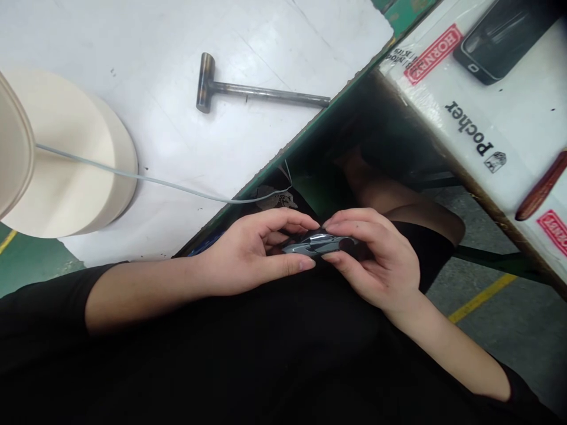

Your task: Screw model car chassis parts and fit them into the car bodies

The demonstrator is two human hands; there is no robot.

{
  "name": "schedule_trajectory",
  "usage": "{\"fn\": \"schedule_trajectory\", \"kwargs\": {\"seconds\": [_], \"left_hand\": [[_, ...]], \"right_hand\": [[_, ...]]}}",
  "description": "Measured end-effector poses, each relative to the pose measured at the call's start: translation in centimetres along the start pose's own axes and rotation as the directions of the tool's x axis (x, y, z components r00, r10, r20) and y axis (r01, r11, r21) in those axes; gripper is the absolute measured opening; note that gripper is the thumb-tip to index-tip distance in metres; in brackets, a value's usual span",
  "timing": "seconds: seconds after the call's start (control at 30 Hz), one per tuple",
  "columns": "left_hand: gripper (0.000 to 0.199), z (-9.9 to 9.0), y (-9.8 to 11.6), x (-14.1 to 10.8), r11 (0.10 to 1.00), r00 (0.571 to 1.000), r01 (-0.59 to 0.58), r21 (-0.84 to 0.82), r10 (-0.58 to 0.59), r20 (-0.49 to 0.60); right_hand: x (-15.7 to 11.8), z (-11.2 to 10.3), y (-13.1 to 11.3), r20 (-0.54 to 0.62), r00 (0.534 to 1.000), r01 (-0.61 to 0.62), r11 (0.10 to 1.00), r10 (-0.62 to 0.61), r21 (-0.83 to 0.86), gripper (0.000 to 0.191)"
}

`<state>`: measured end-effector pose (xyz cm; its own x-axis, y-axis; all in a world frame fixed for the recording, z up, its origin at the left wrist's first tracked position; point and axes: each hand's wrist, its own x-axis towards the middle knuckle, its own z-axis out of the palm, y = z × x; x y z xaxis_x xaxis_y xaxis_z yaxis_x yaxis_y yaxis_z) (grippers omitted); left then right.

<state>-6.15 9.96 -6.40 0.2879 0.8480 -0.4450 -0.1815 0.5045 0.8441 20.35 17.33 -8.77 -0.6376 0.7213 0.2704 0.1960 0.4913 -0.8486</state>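
a small grey toy car (316, 245) with shiny silver along its top sits between the person's two hands, held in front of their dark clothing and just below the edge of a white table. it seems to be lying on its side, though the fingers hide part of it. the left hand (245, 257) comes in from the left, its fingers (283, 218) curled over the top of the car and its thumb (296, 265) pressed along the underside. the right hand (376, 260) closes from the other side, its fingers (349, 218) and thumb (332, 258) clamped on the car's other end. the fingertips of the two hands nearly meet above the car.

on the white table (248, 35), a metal hammer (248, 88) lies beyond the hands. to the left stands a large round cream object (75, 153), with a thin grey cable (146, 180) running from it toward the table edge. to the right, a white box (469, 136) with red labels and the printed word "pocher" holds a black phone (500, 41) on top, and a brown rod (541, 186) lies near its edge. grey floor (500, 330) with a yellow line (482, 298) shows below.
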Motion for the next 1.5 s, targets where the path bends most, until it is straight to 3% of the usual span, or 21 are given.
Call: {"fn": "schedule_trajectory", "kwargs": {"seconds": [0.47,0.7,1.07,1.27,1.5], "left_hand": [[0.049,-0.4,0.2,0.3,0.989,0.995,0.092,-0.115,-0.087,0.049],[0.04,-0.5,0.1,0.7,0.884,0.948,0.313,-0.348,-0.273,0.16],[0.038,-0.6,0.3,0.4,0.887,0.932,0.299,-0.351,-0.191,0.308],[0.035,-0.6,-0.1,0.3,0.91,0.924,0.303,-0.283,-0.207,0.323],[0.046,-1.0,-0.6,0.4,0.874,0.859,0.392,-0.287,-0.236,0.453]], "right_hand": [[0.1,0.0,-0.2,-0.019,1.0,-0.011,0.999,0.012,0.035,0.039],[0.5,0.6,-0.2,-0.032,0.999,0.022,0.996,-0.019,0.089,0.05],[1.1,0.8,-2.1,-0.031,0.995,0.095,0.957,-0.09,0.273,0.059],[1.2,0.7,-2.0,0.006,0.995,0.089,0.931,-0.097,0.355,0.049],[1.4,0.3,-2.1,0.017,0.998,-0.056,0.91,0.054,0.41,0.027]]}}
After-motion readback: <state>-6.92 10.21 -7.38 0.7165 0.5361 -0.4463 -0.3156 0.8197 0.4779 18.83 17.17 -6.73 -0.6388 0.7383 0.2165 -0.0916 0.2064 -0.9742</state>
